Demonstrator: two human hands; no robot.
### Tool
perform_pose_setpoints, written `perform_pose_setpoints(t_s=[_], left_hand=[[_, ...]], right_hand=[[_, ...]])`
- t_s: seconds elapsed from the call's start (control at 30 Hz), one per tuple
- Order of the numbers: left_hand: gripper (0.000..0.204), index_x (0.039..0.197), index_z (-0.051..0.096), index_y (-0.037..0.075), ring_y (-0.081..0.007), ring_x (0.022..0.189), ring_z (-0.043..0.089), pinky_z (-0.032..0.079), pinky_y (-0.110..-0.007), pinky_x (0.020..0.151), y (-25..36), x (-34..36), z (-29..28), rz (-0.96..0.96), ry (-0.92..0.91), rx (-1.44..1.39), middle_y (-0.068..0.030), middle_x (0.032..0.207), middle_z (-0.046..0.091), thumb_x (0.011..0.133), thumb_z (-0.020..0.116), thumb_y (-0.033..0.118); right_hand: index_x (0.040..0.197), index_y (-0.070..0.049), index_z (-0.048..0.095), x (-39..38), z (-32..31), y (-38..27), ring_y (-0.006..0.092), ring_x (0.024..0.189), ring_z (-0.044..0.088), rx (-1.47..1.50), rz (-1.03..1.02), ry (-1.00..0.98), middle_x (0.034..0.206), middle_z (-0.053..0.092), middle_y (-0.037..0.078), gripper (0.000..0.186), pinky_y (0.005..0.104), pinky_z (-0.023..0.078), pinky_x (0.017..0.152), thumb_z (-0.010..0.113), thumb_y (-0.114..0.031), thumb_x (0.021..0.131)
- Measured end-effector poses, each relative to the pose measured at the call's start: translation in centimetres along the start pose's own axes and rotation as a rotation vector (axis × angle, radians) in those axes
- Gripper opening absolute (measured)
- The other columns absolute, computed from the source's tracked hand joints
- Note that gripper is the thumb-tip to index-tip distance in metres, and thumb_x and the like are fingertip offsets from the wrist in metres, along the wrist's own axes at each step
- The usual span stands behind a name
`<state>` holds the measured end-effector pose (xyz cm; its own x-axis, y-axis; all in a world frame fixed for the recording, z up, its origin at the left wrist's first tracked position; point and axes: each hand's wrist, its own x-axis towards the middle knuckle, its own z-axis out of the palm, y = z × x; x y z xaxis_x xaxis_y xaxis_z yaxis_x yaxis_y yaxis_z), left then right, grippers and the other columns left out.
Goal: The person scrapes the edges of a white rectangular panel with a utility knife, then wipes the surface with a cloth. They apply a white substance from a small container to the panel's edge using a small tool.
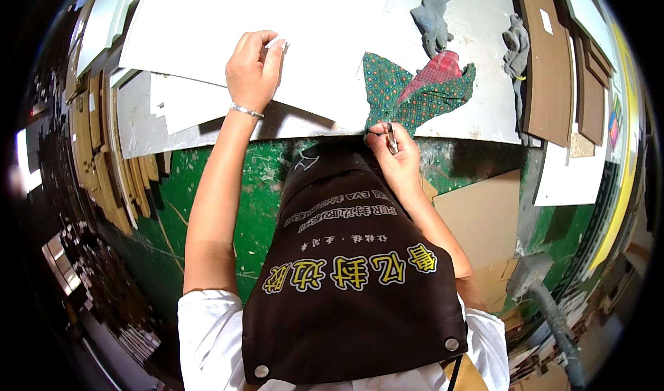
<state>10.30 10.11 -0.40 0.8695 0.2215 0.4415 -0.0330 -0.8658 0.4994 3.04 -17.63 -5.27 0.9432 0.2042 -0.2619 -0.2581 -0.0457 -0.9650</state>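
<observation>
While stacks of tan board strips (114, 177) lean at the far left beside the bench (138, 125), the left hand (254, 69) rests on a large white sheet (277, 24), its fingers curled shut and pinching a small white piece (278, 43) at the fingertips. A thin bracelet (246, 110) circles that wrist. Further right, the right hand (395, 152) sits at the bench's near edge, closed around a small metal tool (391, 138) and touching the lower corner of a green patterned cloth (415, 97). A red plaid cloth (437, 68) lies on the green one. Beyond it lies a grey glove (432, 21), another grey glove (517, 49) sits near brown panels (550, 59) at the right. A dark brown apron (346, 273) fills the foreground.
</observation>
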Motion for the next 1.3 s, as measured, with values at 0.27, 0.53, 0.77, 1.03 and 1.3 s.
perform_pose_setpoints(t_s=[0.27, 0.53, 0.77, 1.03, 1.3], left_hand=[[0.021, 0.111, 0.059, -0.001, -0.0055, 0.061, 0.054, 0.044, -0.021, 0.055, 0.4, -1.9, 1.0, -0.477, 0.242, -0.694, -0.0059, 0.087, 0.068, 0.097, 0.065, 0.014], [0.022, 0.119, 0.058, 0.000, -0.0088, 0.066, 0.058, 0.044, -0.022, 0.056, 12.5, -12.6, -0.6, -0.950, 0.053, -0.926, -0.0101, 0.097, 0.071, 0.099, 0.059, 0.009], [0.015, 0.112, 0.059, 0.001, -0.0091, 0.065, 0.055, 0.044, -0.023, 0.058, 13.6, -18.1, 0.8, -0.993, 0.018, -1.113, -0.0062, 0.087, 0.066, 0.102, 0.053, 0.011], [0.015, 0.104, 0.061, 0.005, -0.0214, 0.075, 0.059, 0.047, -0.035, 0.066, 11.2, -16.8, 1.3, -0.548, -0.206, -0.533, -0.0080, 0.084, 0.061, 0.095, 0.058, 0.017], [0.019, 0.109, 0.064, 0.004, -0.0194, 0.077, 0.064, 0.052, -0.035, 0.062, 14.7, -16.0, 2.8, -0.878, -0.085, -0.784, -0.0113, 0.089, 0.069, 0.096, 0.064, 0.017]], right_hand=[[0.139, -0.005, 0.051, 2.7, -5.2, -2.9, 0.0021, 0.069, 0.047, -0.065, 0.040, -0.330, 0.079, 0.053, -0.005, 0.053, 0.0188, 0.041, 0.065, 0.072, -0.006, 0.091], [0.146, 0.001, 0.043, 5.5, -6.7, -5.5, 0.0082, 0.091, 0.057, 0.012, -0.005, -0.519, 0.109, 0.062, 0.004, 0.054, 0.0225, 0.048, 0.083, 0.064, -0.008, 0.098], [0.138, -0.001, 0.054, 5.2, -4.8, -5.0, 0.0118, 0.103, 0.059, -0.101, -0.076, -0.614, 0.116, 0.065, 0.005, 0.046, 0.0286, 0.052, 0.089, 0.069, -0.013, 0.096], [0.126, -0.002, 0.058, 5.4, -2.9, -5.4, 0.0035, 0.093, 0.053, -0.034, 0.114, -0.835, 0.098, 0.059, -0.004, 0.030, 0.0219, 0.046, 0.084, 0.063, -0.005, 0.097], [0.130, -0.001, 0.059, 8.1, -5.3, -4.3, 0.0095, 0.115, 0.058, 0.099, 0.042, -0.961, 0.123, 0.065, 0.003, 0.036, 0.0266, 0.045, 0.101, 0.067, -0.004, 0.094]])
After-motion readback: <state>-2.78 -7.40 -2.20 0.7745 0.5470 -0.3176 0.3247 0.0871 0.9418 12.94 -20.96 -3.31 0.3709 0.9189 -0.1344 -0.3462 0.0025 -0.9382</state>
